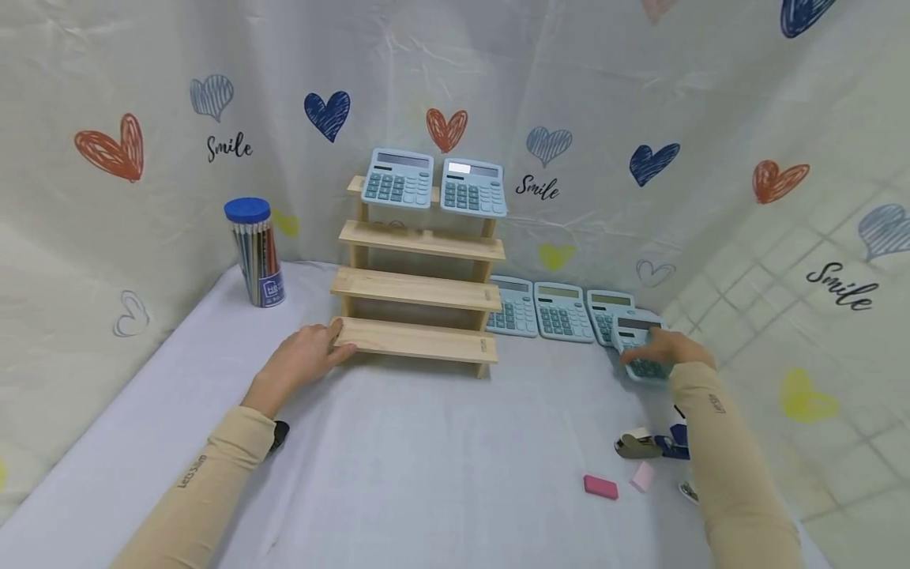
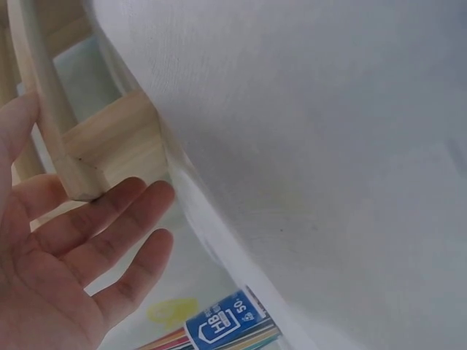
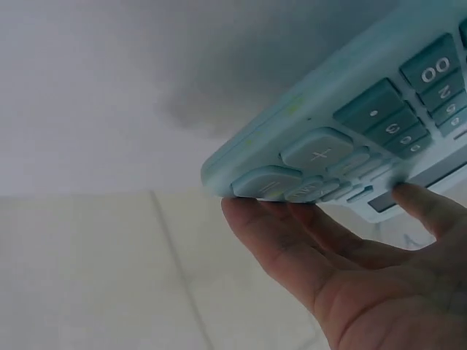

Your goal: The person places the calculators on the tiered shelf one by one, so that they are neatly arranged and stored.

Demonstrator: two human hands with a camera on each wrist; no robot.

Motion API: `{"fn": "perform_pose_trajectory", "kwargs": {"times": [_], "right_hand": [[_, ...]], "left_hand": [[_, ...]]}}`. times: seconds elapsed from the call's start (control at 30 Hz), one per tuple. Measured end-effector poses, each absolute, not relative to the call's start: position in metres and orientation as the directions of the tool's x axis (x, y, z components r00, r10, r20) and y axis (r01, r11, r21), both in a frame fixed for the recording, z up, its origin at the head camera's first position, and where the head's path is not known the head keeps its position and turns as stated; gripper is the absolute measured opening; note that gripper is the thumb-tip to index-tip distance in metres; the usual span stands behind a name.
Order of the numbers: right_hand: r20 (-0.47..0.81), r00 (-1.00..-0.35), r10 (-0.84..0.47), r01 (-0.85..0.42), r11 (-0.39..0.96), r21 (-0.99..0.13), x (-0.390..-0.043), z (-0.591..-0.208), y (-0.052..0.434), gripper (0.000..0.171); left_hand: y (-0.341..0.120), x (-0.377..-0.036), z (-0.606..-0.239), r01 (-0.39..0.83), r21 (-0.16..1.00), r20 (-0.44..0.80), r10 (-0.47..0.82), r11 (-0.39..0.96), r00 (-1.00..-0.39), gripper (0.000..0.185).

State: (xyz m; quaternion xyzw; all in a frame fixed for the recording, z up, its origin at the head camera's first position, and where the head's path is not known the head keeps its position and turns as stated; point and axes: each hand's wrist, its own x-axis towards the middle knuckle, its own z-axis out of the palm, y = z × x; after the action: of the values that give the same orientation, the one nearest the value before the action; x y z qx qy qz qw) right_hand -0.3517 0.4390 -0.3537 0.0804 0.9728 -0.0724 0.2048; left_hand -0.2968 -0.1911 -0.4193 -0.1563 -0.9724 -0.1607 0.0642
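My left hand (image 1: 306,359) holds the left end of the lowest board of a four-tier wooden shelf (image 1: 419,340), thumb on one side and fingertips on the other; the wood end (image 2: 80,171) lies between them in the left wrist view. At the right, my right hand (image 1: 668,353) grips a light-blue calculator (image 1: 640,367) by its edges. In the right wrist view this calculator (image 3: 321,149) is tilted, fingertips along its side and thumb near the display. Two more calculators, a left one (image 1: 398,180) and a right one (image 1: 472,188), lean on the top tier.
Several calculators (image 1: 563,310) stand in a row right of the shelf. A blue-lidded tub of pencils (image 1: 257,257) stands at the back left. Staplers (image 1: 637,444), a red eraser (image 1: 600,487) and a pink eraser (image 1: 643,476) lie at the front right. A printed curtain hangs behind the table.
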Motion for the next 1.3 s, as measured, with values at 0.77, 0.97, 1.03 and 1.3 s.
{"fn": "perform_pose_trajectory", "kwargs": {"times": [0.77, 0.97, 1.03, 1.3], "right_hand": [[-0.049, -0.962, -0.268, -0.259, 0.955, -0.142, -0.346, -0.267, 0.28, 0.098], [-0.017, -0.944, -0.33, -0.323, 0.933, -0.158, -0.358, -0.258, 0.234, 0.093], [-0.013, -0.941, -0.339, -0.333, 0.931, -0.148, -0.363, -0.256, 0.223, 0.093], [-0.007, -0.925, -0.381, -0.378, 0.921, -0.091, -0.385, -0.256, 0.186, 0.086]], "left_hand": [[-0.192, -0.294, -0.419, 0.302, 0.305, 0.122, 0.277, 0.903, -0.953, 0.066], [-0.189, -0.295, -0.418, 0.306, 0.303, 0.139, 0.276, 0.902, -0.951, 0.066], [-0.189, -0.296, -0.417, 0.313, 0.302, 0.148, 0.28, 0.901, -0.949, 0.066], [-0.19, -0.298, -0.418, 0.308, 0.294, 0.141, 0.278, 0.905, -0.95, 0.067]]}}
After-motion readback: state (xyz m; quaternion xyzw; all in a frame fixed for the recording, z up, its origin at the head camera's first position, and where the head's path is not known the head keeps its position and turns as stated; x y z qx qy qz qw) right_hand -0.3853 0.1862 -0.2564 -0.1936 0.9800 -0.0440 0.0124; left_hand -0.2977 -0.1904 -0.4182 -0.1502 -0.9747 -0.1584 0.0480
